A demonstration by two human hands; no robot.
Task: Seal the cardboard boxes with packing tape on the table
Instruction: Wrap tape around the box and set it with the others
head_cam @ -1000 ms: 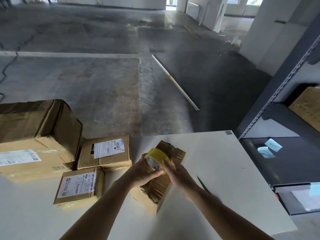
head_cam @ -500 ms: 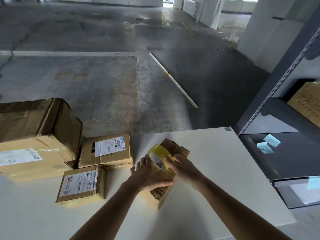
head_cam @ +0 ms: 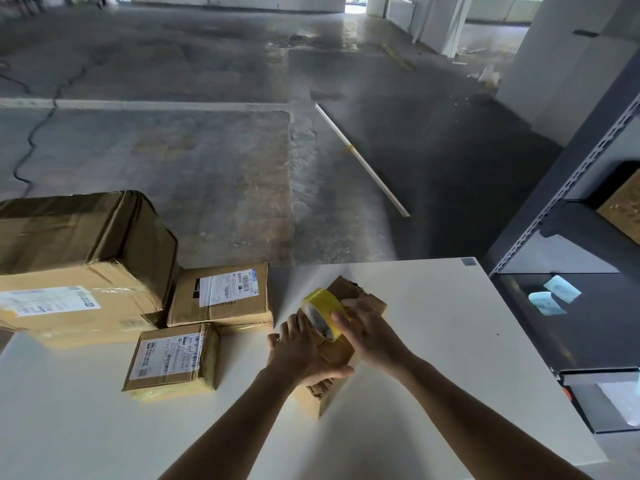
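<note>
A small crumpled cardboard box [head_cam: 358, 293] lies at an angle on the white table [head_cam: 450, 323], partly hidden under both hands. My left hand [head_cam: 298, 351] lies on the box's top with fingers spread and fairly straight, its thumb stretched across the near part of the box. My right hand [head_cam: 374, 336] grips a yellow roll of packing tape [head_cam: 322, 304] and holds it on edge against the box top, thumb on the roll's outer band. I cannot make out any pulled-off strip of tape.
Three more boxes stand at the table's left: a large one [head_cam: 79, 271], a medium labelled one [head_cam: 221, 296] and a small labelled one [head_cam: 173, 358]. A dark metal shelf rack [head_cam: 571, 188] stands close on the right. Concrete floor lies beyond the far edge.
Both hands and the tape roll have come down onto the small box. My left hand left the roll and now lies spread on the box top.
</note>
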